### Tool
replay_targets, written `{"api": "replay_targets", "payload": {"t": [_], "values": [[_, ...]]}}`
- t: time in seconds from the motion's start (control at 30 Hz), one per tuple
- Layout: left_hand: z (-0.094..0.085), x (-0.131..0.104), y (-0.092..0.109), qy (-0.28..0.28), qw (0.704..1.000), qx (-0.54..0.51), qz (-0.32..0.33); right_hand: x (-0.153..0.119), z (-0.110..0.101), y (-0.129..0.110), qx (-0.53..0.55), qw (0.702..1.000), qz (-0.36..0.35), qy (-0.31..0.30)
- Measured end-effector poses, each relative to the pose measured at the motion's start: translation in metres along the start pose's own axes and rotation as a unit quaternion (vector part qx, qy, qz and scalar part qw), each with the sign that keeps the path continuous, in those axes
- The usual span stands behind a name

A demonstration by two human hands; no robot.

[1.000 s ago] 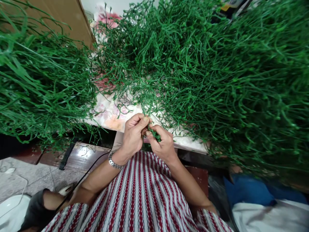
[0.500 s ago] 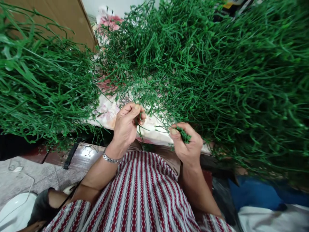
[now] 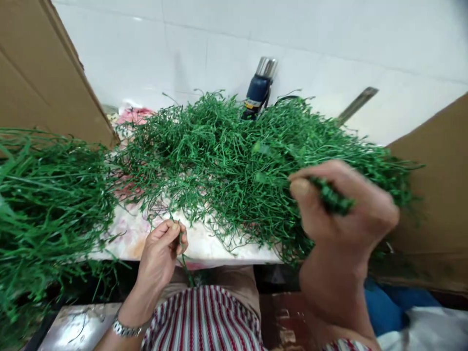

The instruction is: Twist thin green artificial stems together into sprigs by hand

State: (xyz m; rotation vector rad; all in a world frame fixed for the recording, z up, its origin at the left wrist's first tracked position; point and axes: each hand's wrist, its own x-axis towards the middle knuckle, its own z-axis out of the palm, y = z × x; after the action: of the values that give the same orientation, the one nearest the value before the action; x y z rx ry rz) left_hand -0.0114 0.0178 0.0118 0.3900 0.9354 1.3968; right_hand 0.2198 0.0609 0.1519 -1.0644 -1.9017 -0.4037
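**A:** So, what is each hand doing now?

**B:** The left hand pinches one thin green plastic stem between thumb and forefinger, fingers nearly closed on it, at the near edge of the table with the flowered cloth. The right hand is raised close to the camera, fingers curled tight around a small bunch of short green plastic sprigs.

**A:** Which step is it, in your opinion?

**B:** I judge it is the picking and joining step: a stem is drawn from the big pile of green plastic stems that lies across the table. The next move seems to call for bringing both hands together with a fine pinch grip.

**A:** And the counts?

**B:** Two hands, one stem in the left, one bunch in the right. I see two piles: the middle one and a grassy green heap at the left. One blue flask with a metal cap stands behind, and two brown cardboard sheets.
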Motion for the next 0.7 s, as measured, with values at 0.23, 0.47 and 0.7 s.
{"api": "replay_targets", "payload": {"t": [0.23,0.47,0.7], "values": [[-0.003,-0.003,-0.003,-0.014,1.0,0.001,-0.002,0.082,-0.019,0.089,-0.331,0.916,0.198,-0.109],[-0.003,-0.007,0.005,-0.013,0.999,-0.006,0.04,0.034,-0.026,0.054,-0.241,0.969,0.043,0.014],[0.02,-0.014,0.008,-0.033,0.987,-0.054,0.147,-0.065,0.067,-0.058,0.214,0.886,-0.048,-0.408]]}}
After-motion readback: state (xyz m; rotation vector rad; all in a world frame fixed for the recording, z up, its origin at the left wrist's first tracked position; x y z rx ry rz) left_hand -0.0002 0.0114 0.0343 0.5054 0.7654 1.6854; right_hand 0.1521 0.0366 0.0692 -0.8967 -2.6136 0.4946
